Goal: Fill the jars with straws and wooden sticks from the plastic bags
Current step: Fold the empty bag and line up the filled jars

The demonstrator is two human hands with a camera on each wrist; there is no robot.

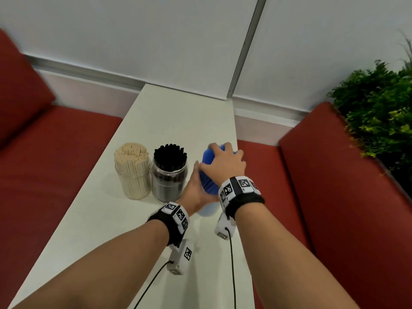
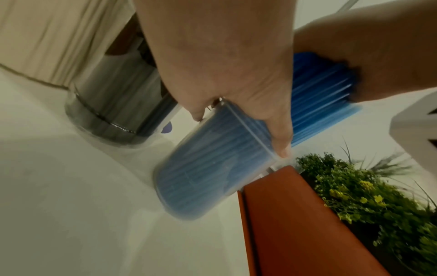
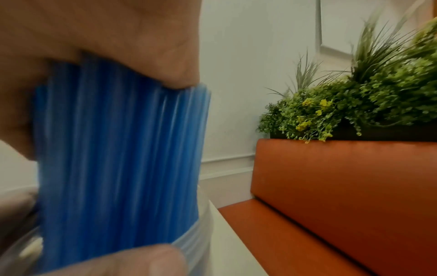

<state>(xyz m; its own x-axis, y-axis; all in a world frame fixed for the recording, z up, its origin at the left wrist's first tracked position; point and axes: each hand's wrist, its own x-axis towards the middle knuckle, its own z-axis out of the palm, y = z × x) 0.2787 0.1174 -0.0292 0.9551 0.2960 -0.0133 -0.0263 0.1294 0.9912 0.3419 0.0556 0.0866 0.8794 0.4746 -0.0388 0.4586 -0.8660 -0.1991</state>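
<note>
Blue straws (image 1: 208, 175) are standing tilted in the clear jar (image 2: 208, 179) on the table (image 1: 156, 121); right hand (image 1: 223, 163) is gripping their tops from above, left hand (image 1: 194, 190) is curling round the jar beneath.

Bare forearms, no sleeves. Each wrist wears a black strap (image 1: 244, 202) ringed with white blocks printed with black square-pattern markers (image 1: 236, 187). White camera unit (image 1: 181, 259) hangs under each wrist, thin black cable (image 1: 233, 270) trailing back.
</note>
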